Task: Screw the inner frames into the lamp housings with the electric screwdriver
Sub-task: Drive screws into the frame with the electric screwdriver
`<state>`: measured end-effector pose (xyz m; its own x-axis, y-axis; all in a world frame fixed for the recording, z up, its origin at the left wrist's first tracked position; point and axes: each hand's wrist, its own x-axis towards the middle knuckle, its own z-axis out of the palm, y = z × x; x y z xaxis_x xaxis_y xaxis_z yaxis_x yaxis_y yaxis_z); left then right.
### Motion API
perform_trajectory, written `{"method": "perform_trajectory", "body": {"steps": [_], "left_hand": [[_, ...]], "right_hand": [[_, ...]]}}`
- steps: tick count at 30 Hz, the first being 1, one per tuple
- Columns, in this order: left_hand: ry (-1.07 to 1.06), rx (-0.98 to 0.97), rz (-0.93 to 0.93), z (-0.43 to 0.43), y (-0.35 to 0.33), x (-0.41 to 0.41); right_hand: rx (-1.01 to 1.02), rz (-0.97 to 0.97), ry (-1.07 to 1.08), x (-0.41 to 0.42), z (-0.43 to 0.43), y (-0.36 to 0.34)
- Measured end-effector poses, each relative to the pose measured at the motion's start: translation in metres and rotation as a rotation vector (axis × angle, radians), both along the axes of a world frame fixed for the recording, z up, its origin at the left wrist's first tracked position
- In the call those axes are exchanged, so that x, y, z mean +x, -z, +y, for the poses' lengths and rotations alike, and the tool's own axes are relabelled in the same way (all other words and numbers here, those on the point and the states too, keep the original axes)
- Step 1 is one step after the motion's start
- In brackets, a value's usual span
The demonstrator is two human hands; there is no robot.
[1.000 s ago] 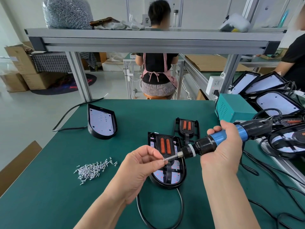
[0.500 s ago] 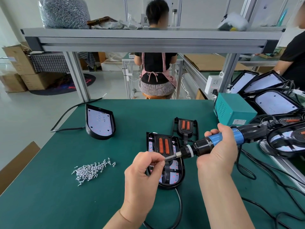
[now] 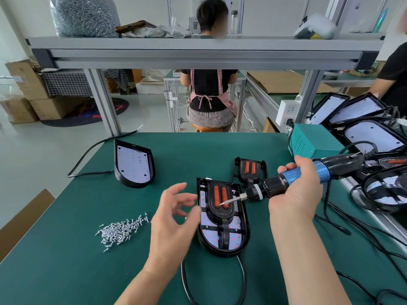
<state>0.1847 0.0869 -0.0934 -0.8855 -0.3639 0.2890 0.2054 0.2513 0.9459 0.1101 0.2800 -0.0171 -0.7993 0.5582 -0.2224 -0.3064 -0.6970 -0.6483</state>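
Half a second ago the left hand (image 3: 176, 219) was pinching at the tip of the bit. It has since let go and drawn back to the left, and it now hovers just beside the lamp housing (image 3: 245, 234) with fingers spread wide and holding nothing. The right hand (image 3: 295, 192) keeps its full grip round the blue barrel of the electric screwdriver (image 3: 272, 187), which lies nearly level and points left. Its bit has swung in over the inner frame (image 3: 220, 213). A small bright piece sits at the bit's tip, probably a screw, though it is too small to be sure. Whether the tip touches the frame cannot be told.

The housing lies flat on the green table (image 3: 66, 260), in front of the person between the two forearms, its rounded end nearest and a black cable running out from under it. The black inner frame sits inside it over a pale board dotted with red, and carries two upright orange strips.

A spare inner frame (image 3: 250, 170) lies just behind the housing. A heap of loose screws (image 3: 120, 231) sits to the left of the left hand. Another housing (image 3: 133, 164) lies well apart at the far left.
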Motion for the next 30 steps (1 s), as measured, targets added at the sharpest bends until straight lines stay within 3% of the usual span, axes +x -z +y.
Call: {"method": "perform_trajectory", "body": {"steps": [4,8,11,15,21,25,30], "left_hand": [[-0.058,0.141,-0.344,-0.023,0.004,-0.040],[0.063,0.086,-0.508,-0.022,-0.001,-0.058],[0.111,-0.097,-0.570,-0.015,-0.003,-0.064],[0.135,-0.190,-0.610,-0.013,0.000,-0.062],[0.152,-0.141,-0.637,-0.003,-0.005,-0.058],[0.141,0.000,-0.590,0.008,-0.003,-0.053],[0.127,0.005,-0.583,0.010,-0.002,-0.053]], "right_hand": [[0.075,0.061,0.051,-0.014,-0.004,-0.010],[0.166,0.169,0.054,-0.025,-0.018,-0.020],[0.266,0.249,0.054,-0.034,-0.029,-0.025],[0.379,0.260,0.024,-0.048,-0.047,-0.027],[0.469,0.277,-0.010,-0.066,-0.072,-0.024],[0.519,0.289,-0.035,-0.074,-0.081,-0.020],[0.571,0.279,-0.090,-0.080,-0.088,-0.011]]}}
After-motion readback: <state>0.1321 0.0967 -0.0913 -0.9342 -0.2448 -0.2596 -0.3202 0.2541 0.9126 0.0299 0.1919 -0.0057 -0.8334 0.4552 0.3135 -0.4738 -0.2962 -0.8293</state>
